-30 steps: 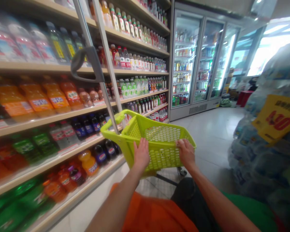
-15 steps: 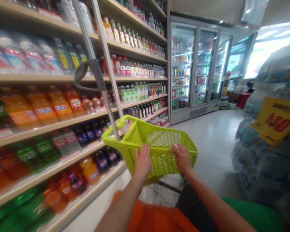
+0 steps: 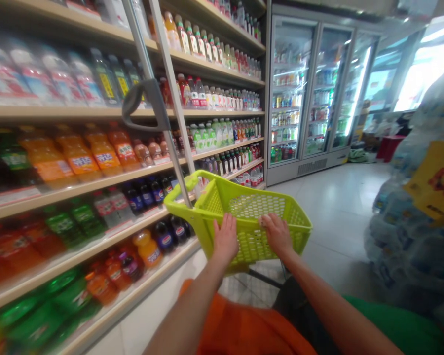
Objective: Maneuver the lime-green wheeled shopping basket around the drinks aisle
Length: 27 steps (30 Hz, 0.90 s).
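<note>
A lime-green plastic shopping basket (image 3: 244,246) with perforated walls stands in front of me, at the middle of the head view; no goods show in it. My left hand (image 3: 225,239) lies over its near rim, fingers together and hooked across the edge. Further right along that same rim, my right hand (image 3: 277,234) grips with its fingers curled over. The undersides of both hands are hidden. A silver pole (image 3: 177,167) with a grey loop handle (image 3: 146,106) rises at the basket's left end. Under the basket, a dark bar of its frame is partly visible.
Shelves (image 3: 133,217) of bottled drinks run along the left. Glass-door fridges (image 3: 294,93) stand at the back. Shrink-wrapped water bottles (image 3: 395,217) are stacked on the right, bearing a yellow price sign (image 3: 438,180). Pale tiled floor (image 3: 340,197) lies between.
The view has shifted slightly, so the shelves, fridges and basket sit further right and a little higher in the picture. Both hands stay on the basket's rim.
</note>
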{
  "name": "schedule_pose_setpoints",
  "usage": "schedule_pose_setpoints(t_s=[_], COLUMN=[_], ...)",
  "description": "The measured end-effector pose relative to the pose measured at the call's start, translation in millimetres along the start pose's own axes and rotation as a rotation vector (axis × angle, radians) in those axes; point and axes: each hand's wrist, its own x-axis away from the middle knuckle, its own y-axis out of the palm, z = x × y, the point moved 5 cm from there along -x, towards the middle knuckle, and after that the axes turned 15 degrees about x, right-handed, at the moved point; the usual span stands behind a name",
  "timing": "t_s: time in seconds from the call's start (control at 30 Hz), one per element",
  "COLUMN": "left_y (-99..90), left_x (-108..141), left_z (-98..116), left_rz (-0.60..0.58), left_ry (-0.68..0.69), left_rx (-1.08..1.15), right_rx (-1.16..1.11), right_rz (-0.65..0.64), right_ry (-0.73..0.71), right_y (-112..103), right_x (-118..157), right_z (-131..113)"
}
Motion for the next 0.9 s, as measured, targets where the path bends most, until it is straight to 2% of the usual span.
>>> schedule_pose_setpoints(t_s=[0.1, 0.17, 0.23, 0.4, 0.47, 0.53, 0.63, 0.77, 0.83, 0.9], left_y=[-0.6, -0.5, 0.0, -1.0, -5.2, -13.9, -28.7, -33.6, -32.6, -31.1], left_x=[1, 2, 2, 2, 1, 0, 0, 0, 1, 1], left_z=[0, 1, 3, 4, 1, -9, -27, -38, -38, -36], left_rz=[0.003, 0.004, 0.005, 0.005, 0.009, 0.059, 0.155, 0.152, 0.150, 0.150], left_ry=[0.001, 0.001, -0.003, 0.008, 0.023, -0.009, -0.071, -0.047, -0.054, -0.050], left_rx=[0.026, 0.044, 0.054, 0.037, 0.020, 0.005, -0.023, -0.030, -0.024, -0.023], right_rx=[0.089, 0.117, 0.099, -0.027, -0.053, -0.055, 0.002, 0.105, 0.095, 0.055], right_rz=[0.010, 0.034, 0.057, 0.060, 0.052, 0.041, 0.033, 0.039, 0.042, 0.056], right_ry=[0.102, 0.150, 0.150, 0.060, 0.072, 0.095, 0.157, 0.298, 0.303, 0.263], right_y=[-2, -4, -5, -1, 1, 4, 6, 7, 8, 8], right_x=[10, 13, 13, 2, -1, 0, 7, 15, 15, 12], right_z=[38, 53, 51, 6, -1, 5, 31, 62, 63, 53])
